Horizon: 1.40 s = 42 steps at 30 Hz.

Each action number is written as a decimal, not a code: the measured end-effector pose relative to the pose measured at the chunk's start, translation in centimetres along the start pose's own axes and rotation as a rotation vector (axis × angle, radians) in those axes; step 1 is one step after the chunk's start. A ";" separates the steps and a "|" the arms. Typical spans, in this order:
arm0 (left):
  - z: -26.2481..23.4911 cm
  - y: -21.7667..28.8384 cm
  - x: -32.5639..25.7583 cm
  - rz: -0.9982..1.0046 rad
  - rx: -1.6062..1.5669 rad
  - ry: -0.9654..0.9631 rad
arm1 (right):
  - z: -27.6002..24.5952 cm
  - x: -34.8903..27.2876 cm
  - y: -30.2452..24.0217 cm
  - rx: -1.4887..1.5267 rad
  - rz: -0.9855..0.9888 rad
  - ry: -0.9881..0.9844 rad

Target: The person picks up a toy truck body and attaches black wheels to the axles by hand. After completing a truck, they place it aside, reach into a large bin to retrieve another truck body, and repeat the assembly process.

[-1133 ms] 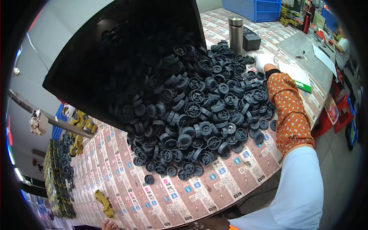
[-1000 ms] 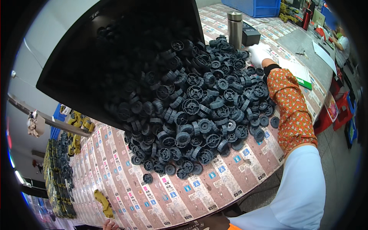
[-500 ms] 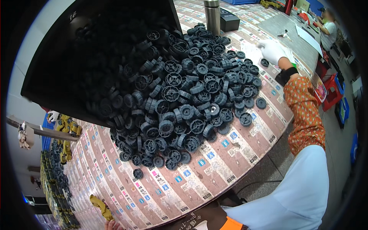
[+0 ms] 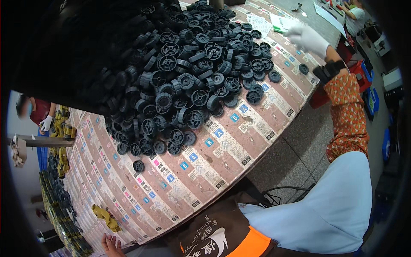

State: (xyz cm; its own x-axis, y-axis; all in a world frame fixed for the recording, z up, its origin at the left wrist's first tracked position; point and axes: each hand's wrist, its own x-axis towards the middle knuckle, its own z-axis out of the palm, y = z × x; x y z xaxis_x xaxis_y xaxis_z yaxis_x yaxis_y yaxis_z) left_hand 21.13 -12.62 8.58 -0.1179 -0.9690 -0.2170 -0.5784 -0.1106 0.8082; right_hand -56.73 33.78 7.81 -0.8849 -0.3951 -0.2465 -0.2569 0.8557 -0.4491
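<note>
The dark bin (image 4: 64, 47) runs off the top and left edges, burying the back of the wheel pile (image 4: 192, 73). The left hand (image 4: 112, 245) is cut by the bottom edge, its grip unreadable.

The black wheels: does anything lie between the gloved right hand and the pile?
Nothing visible does. The right hand hovers over the table edge, with only bare patterned surface and a few stray wheels between it and the pile of black wheels.

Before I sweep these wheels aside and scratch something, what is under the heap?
Around the heap of black wheels the table shows a sheet of printed strips with small blue squares, running under the edge wheels. What lies beneath the middle is covered, and a dark container hides the far side.
</note>
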 end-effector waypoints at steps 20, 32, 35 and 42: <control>2.2 0.2 -0.2 0.401 -0.065 -0.301 | 20.9 -5.4 -10.6 0.044 -0.196 0.412; 0.9 -5.8 -1.9 0.376 -0.055 -0.281 | 16.3 -7.9 -10.9 -0.013 -0.370 0.434; 0.0 -7.2 -1.7 0.375 -0.060 -0.272 | 14.7 -12.2 -11.2 0.053 -0.453 0.345; -2.6 -10.0 -1.9 0.300 -0.075 -0.082 | 17.5 -24.8 -15.2 -0.041 -0.515 -0.175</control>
State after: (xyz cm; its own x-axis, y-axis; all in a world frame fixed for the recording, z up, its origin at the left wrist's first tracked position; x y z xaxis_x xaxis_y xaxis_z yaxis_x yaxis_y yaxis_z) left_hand 29.26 -10.21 2.33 -0.3409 -0.9401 -0.0039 -0.4472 0.1585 0.8803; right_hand -24.08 24.68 5.72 -0.5635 -0.8135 -0.1438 -0.6587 0.5475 -0.5161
